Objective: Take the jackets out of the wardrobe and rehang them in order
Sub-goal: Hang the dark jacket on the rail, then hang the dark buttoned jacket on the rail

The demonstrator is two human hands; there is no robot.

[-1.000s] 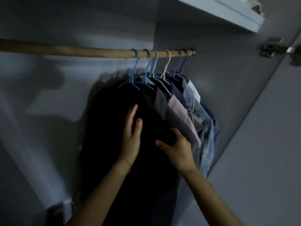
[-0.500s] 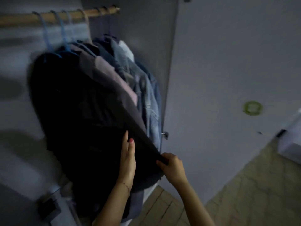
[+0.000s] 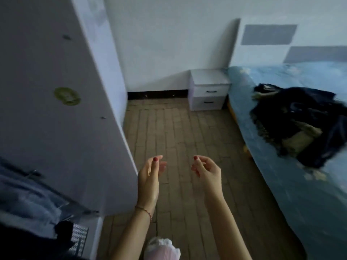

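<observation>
**Empty hands, dark jackets on the bed to the right**

Both hands are held out in front of the person, a little apart, holding nothing. The left hand has its fingers nearly straight, loosely relaxed; the right hand has its fingers softly curled with nothing in them.

The pile of dark jackets lies well off to the right of the hands and further ahead, heaped on the bed. The heap is crumpled, so I cannot tell which way any single jacket runs, though the pile as a whole stretches roughly along the bed's length. The right hand is the nearer one, so I would expect it to lead any reach that way.

Down to the left of the hands, at the edge of view, some blue denim clothes show inside the wardrobe, behind its open door, which stands just beside the left hand.

Beneath the hands is a wooden plank floor. Beyond them, against the far wall, a white bedside cabinet with two drawers stands touching the head end of the bed. The room is dim and bluish.
</observation>
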